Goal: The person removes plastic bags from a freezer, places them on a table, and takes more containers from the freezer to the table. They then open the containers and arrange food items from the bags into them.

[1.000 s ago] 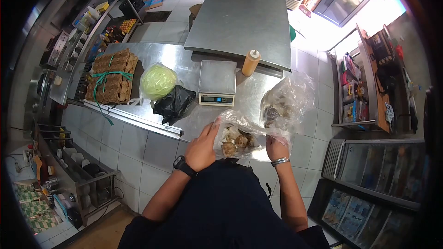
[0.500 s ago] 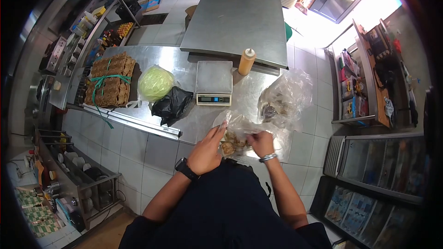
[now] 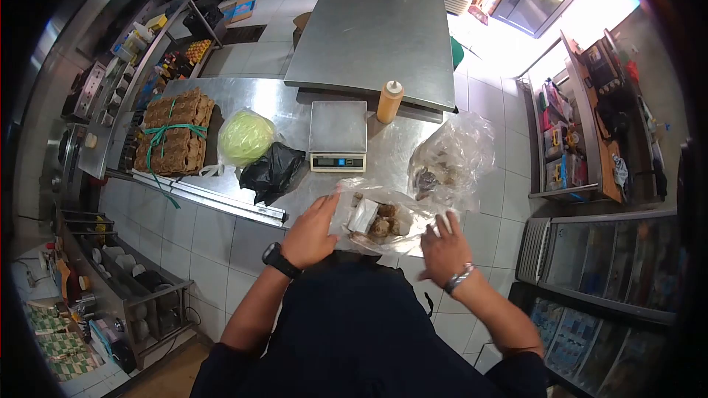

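Between my hands lies a clear plastic bag (image 3: 411, 215) on the near edge of the steel table, spread flat. Several brown, lumpy pieces (image 3: 380, 227) show inside it, beside a pale, flat patch. My left hand (image 3: 311, 234) is at the bag's left edge, fingers stretched out and thumb apart. At the right end of the bag, my right hand (image 3: 447, 252) has its fingers spread over the plastic. A digital scale (image 3: 338, 133) with a bare pan stands just beyond the bag.
A second clear bag (image 3: 457, 151) sits at the right. Leftward are a black plastic bag (image 3: 271, 173), a wrapped cabbage (image 3: 247, 138) and egg trays (image 3: 173, 133) tied with green string. A sauce bottle (image 3: 390, 102) stands by the scale. Another steel table (image 3: 372, 37) adjoins behind.
My hands have moved apart. The right hand has gone from pinching the plastic to spread fingers farther right, and the left has shifted left. The bag now lies wider and flatter.
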Motion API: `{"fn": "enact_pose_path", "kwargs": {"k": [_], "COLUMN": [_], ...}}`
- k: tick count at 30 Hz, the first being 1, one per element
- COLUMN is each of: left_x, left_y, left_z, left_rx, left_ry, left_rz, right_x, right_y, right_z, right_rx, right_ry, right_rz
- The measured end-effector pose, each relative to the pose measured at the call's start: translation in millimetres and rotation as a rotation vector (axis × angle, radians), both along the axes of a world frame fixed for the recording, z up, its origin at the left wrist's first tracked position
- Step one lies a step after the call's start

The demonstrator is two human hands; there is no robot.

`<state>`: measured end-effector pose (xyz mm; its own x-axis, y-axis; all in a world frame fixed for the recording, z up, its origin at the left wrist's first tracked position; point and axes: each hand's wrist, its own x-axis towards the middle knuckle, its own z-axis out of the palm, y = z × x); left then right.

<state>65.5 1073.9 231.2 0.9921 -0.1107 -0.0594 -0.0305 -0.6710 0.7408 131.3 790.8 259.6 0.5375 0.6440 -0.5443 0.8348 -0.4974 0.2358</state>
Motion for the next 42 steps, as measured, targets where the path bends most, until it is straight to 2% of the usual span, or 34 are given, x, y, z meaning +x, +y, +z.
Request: {"fn": "enact_pose_path", "kwargs": {"k": [1, 3, 4, 5, 6, 7, 9, 10, 11, 12, 13, 14, 15, 17, 18, 19, 21, 22, 23, 24, 25, 27, 28, 29, 31, 32, 33, 35, 36, 37, 39, 41, 42], "left_x": [1, 0, 0, -1, -2, -3, 6, 10, 15, 18, 21, 25, 30, 33, 33, 35, 43, 46, 47, 50, 56, 66, 70, 71, 74, 78, 81, 83, 88, 88, 89, 89, 90], "left_y": [4, 8, 10, 13, 16, 17, 21, 29, 37, 42, 46, 49, 50, 51, 53, 55, 49, 41, 34, 31, 29, 21, 16, 5, -21, -29, -33, -42, -42, -43, -41, -36, -31], "left_z": [1, 11, 16, 18, 20, 23, 28, 24, 23, 27, 31, 38, 45, 46, 35, 26, 28, 36, 42, 29, 16, -5, -12, -13, -14, -23, -29, -27, -39, -36, -26, -21, -20], "left_rx": [0.02, 0.05, 0.078, 0.081, 0.272, 0.464, 0.547, 0.551, 0.554, 0.45, 0.457, 0.385, 0.314, 0.304, 0.384, 0.465, 0.432, 0.311, 0.187, 0.03, 0.033, -0.902, -1.12, -1.122, -1.477, -1.277, -1.279, -0.637, -0.772, -0.779, -0.621, -0.668, -0.575], "left_ry": [0.018, 0.052, 0.092, 0.084, 0.089, 0.094, -0.004, 0.013, 0.03, -0.053, -0.068, -0.029, 0.008, 0.036, 0.023, 0.011, 0.047, -0.074, -0.187, -0.217, -0.224, 0.073, 0.183, 0.175, 0.225, 0.075, 0.079, 0.078, 0.111, 0.122, 0.171, 0.187, -0.002], "left_rz": [-0.02, -0.08, -0.138, -0.145, -0.206, -0.267, -0.266, -0.298, -0.33, -0.29, -0.301, -0.284, -0.267, -0.299, -0.301, -0.297, -0.327, -0.336, -0.351, -0.332, -0.346, -0.24, -0.233, -0.249, -0.115, -0.168, -0.176, -0.205, -0.294, -0.294, -0.354, -0.328, -0.308], "right_x": [6, 23, 30, 36, 41, 46, 59, 62, 69, 78, 85, 95, 96, 89, 82, 77, 63, 63, 59, 54, 51, 44, 42, 41, 42, 40, 37, 24, 20, 21, 24, 23, 25], "right_y": [-21, -34, -40, -45, -49, -51, -52, -50, -51, -52, -55, -59, -58, -42, -35, -31, -24, -27, -27, -27, -26, -19, -15, -10, 0, 0, 4, 14, 19, 19, 16, 14, 13], "right_z": [-11, 6, 9, 11, 13, 13, 20, 25, 26, 21, 11, -16, -22, -27, -30, -42, -48, -73, -70, -59, -51, -57, -62, -67, -77, -74, -71, -50, -44, -45, -45, -42, -40], "right_rx": [0.144, 0.237, 0.24, 0.368, 0.497, 0.501, 0.815, 0.982, 0.989, 1.152, 1.313, 1.49, 1.505, 1.986, 2.034, 2.07, 1.822, 1.688, 1.633, 1.545, 1.456, 1.558, 1.653, 1.655, 1.761, 1.691, 1.691, 1.654, 1.696, 1.688, 1.565, 1.574, 1.656], "right_ry": [-0.082, 0.08, 0.071, 0.115, 0.159, 0.154, 0.217, 0.243, 0.222, 0.401, 0.586, 0.841, 0.82, 1.682, 1.691, 1.57, 0.971, 0.656, 0.443, 0.47, 0.492, 0.501, 0.524, 0.505, 0.461, 0.406, 0.397, 0.277, 0.234, 0.237, 0.27, 0.288, 0.263], "right_rz": [0.03, -0.079, -0.085, -0.14, -0.194, -0.2, -0.115, -0.169, -0.172, -0.276, -0.38, -0.499, -0.498, -0.88, -1.024, -1.001, -0.85, -0.636, -0.521, -0.582, -0.64, -0.647, -0.643, -0.639, -0.591, -0.591, -0.596, -0.698, -0.697, -0.71, -0.612, -0.638, -0.634]}}
